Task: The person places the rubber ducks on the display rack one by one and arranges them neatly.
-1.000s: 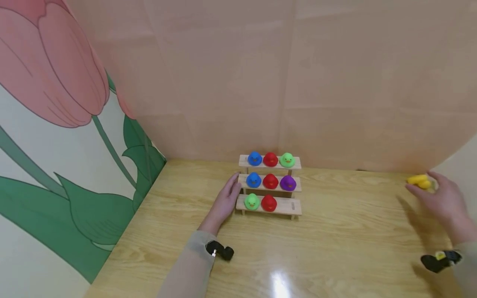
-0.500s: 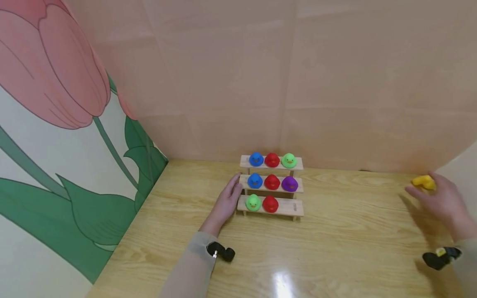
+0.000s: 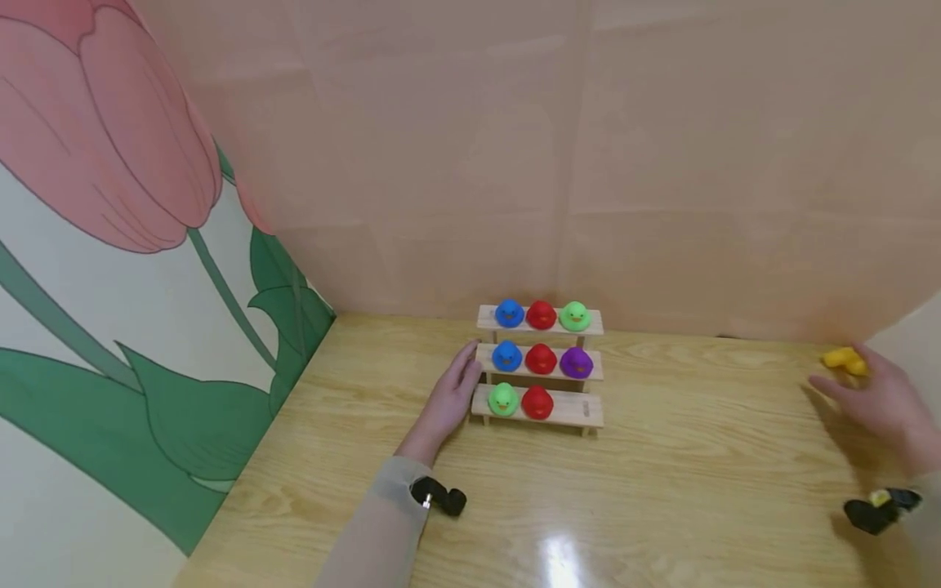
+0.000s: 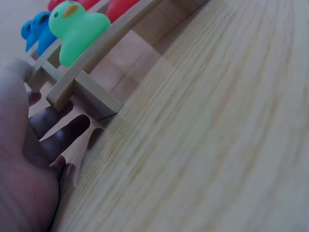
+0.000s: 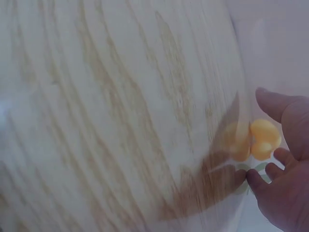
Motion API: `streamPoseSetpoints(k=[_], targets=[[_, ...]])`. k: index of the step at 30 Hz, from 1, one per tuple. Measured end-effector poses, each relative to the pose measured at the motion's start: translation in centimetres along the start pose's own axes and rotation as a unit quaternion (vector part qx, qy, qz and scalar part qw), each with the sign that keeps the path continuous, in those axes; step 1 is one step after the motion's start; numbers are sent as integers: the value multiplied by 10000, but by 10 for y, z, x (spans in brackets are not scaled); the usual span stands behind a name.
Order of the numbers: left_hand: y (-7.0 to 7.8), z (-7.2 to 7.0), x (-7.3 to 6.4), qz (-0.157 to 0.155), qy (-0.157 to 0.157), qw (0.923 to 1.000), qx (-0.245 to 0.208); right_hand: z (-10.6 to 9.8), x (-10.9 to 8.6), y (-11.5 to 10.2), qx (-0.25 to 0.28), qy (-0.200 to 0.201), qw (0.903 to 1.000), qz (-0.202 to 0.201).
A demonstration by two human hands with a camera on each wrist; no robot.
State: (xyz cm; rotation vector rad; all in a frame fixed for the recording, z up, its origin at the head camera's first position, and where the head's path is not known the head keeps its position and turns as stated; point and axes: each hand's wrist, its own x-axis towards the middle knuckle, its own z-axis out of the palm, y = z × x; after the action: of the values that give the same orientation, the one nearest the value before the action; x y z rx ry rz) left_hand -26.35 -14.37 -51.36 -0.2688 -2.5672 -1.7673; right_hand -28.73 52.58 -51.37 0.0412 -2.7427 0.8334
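Note:
A three-tier wooden stand (image 3: 571,407) holds small rubber ducks. On top sit a blue duck (image 3: 509,314), a red duck (image 3: 541,315) and a light green one (image 3: 575,316). Blue, red and purple ducks (image 3: 577,363) fill the middle tier. The lowest bears a green duck (image 4: 77,31) and a red duck (image 3: 537,403). My left hand (image 3: 452,392) rests against the stand's left end, fingers loosely extended. Far right, my right hand (image 3: 882,398) has thumb and fingers spread around a small yellow rounded toy (image 5: 264,139), apparently without gripping it.
The wood-grain table (image 3: 698,474) stretches between the stand and my right hand. A plain beige backdrop (image 3: 441,163) rises behind it. A tulip-printed panel (image 3: 110,204) stands at the left, and a pale wall (image 3: 915,335) at the right.
The whole head view drifts slightly right. My right thumb now stands farther from the yellow toy, whose visible shape has turned a little. My left hand stays at the stand.

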Motion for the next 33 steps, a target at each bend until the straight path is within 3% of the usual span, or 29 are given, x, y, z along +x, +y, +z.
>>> streamPoseSetpoints(k=[12, 20, 24, 27, 33], targets=[[-3, 0, 2, 73, -9, 10000, 27, -3, 9, 9, 53, -392, 9983, 418], [-4, 1, 2, 35, -39, 10000, -18, -4, 8, 1, 176, -282, 9994, 83], [-3, 0, 1, 12, -45, 10000, -40, -1, 10, -2, -61, -200, 9997, -104], [-2, 0, 1, 8, -34, 10000, -54, 3, 11, -3, -363, -98, 9992, -154], [-3, 0, 3, 19, -39, 10000, -67, 12, 8, -2, -445, -253, 9987, 22]])
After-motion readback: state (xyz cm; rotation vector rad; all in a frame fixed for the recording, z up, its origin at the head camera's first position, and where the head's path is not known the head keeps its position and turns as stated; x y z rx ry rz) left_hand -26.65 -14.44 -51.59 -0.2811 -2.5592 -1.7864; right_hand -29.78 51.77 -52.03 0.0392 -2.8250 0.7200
